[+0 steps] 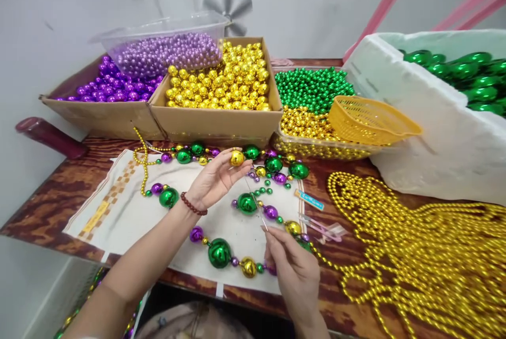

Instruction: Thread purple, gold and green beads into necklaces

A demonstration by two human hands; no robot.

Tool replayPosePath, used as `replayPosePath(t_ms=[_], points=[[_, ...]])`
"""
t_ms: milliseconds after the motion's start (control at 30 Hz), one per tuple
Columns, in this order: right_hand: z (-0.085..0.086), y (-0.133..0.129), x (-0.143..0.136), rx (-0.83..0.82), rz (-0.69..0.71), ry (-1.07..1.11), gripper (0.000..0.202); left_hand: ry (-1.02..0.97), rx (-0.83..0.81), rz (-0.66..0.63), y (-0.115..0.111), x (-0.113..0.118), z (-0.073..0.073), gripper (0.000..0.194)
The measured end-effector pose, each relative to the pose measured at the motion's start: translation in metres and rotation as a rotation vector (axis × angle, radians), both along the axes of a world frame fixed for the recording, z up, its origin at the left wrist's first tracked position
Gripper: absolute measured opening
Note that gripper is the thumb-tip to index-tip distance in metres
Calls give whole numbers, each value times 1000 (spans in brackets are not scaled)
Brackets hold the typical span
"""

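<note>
My left hand [215, 178], a beaded bracelet on its wrist, holds a shiny gold bead [237, 157] between thumb and fingers above the white cloth [158, 231]. Lower and to the right, my right hand [294, 270] pinches a thin needle [264, 220] that slants up toward the left hand; the bead and needle are apart. Around both hands curves a strand of green, purple and gold beads, with a large green bead [219, 252] near the front and another green bead [247, 203] between the hands. Several small loose green beads [263, 191] lie on the cloth.
Behind stand cardboard boxes of purple beads [118, 86] and gold beads [217, 86], and a tub of small green beads [314, 86] with a yellow basket [371, 120]. Gold bead chains [427, 254] cover the right. Scissors [322, 228] lie beside the cloth. A dark red bottle [51, 137] lies left.
</note>
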State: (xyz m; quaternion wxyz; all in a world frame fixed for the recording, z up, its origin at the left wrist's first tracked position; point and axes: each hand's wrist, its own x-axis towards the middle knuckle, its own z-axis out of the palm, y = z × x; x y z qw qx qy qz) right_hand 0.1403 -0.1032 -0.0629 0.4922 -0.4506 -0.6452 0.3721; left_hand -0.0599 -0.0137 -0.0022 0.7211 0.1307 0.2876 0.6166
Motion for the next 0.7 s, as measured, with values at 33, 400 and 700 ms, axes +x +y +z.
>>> replayPosePath(t_ms=[33, 400, 700], points=[[-1, -1, -1, 9, 6, -11, 17, -27, -37, 17, -2, 1, -2, 10], [-2, -7, -8, -40, -21, -94, 21, -38, -110, 64, -13, 6, -11, 5], [-5, -9, -10, -98, -24, -86, 21, 58, -60, 74, -16, 6, -15, 11]])
